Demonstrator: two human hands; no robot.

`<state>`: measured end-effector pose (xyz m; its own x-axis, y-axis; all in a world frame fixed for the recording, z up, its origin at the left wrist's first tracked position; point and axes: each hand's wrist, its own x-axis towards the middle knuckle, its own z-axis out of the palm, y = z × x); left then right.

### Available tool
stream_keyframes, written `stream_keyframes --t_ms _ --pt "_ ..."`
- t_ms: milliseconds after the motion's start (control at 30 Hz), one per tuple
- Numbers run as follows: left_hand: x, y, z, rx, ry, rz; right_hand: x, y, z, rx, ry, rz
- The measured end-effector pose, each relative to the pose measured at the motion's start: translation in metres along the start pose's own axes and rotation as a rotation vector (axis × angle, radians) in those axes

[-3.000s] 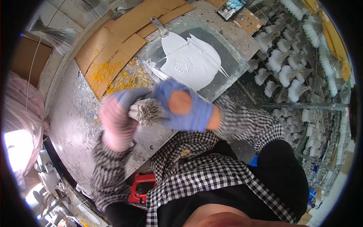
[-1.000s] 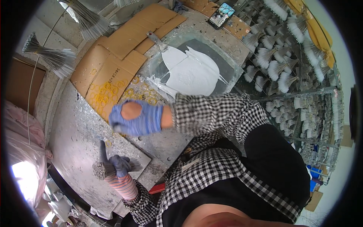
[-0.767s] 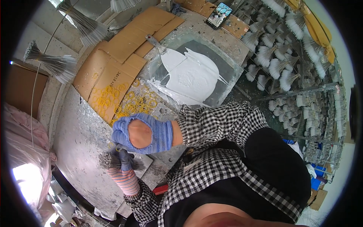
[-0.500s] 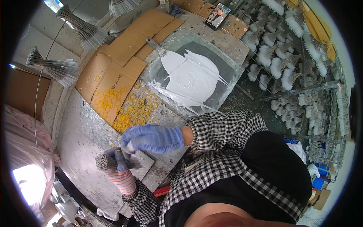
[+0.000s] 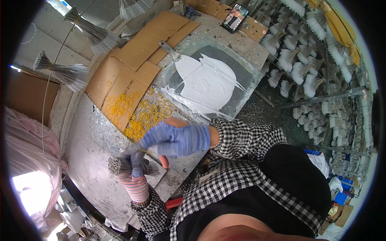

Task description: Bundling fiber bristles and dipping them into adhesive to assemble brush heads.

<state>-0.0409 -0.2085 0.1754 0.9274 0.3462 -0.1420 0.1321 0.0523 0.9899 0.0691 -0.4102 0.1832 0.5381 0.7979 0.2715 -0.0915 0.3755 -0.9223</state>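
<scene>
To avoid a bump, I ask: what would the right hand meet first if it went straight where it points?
The right hand would most likely meet the left hand; blur hides whether they touch.

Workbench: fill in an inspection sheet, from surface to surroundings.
Surface: grey bench, stained; white paste spread on a dark slab.
Job's things: grey bundle in left hand; yellow bands scattered over bench and cardboard.
Clutter: scraper by the paste; phone beyond.
Hands: left grips the bundle; right hand close by, partly blurred.
Cables: nothing certain; thin strand at left.
Surroundings: white-tipped bundles racked at right; plastic sheet at left.
</scene>
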Motion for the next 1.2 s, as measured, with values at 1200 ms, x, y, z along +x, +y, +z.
stream_keyframes --t_ms 1200 --pt "-0.003 0.009 0.031 0.356 -0.433 0.056 0.017 -0.028 -0.006 -0.441 -0.251 -0.645"
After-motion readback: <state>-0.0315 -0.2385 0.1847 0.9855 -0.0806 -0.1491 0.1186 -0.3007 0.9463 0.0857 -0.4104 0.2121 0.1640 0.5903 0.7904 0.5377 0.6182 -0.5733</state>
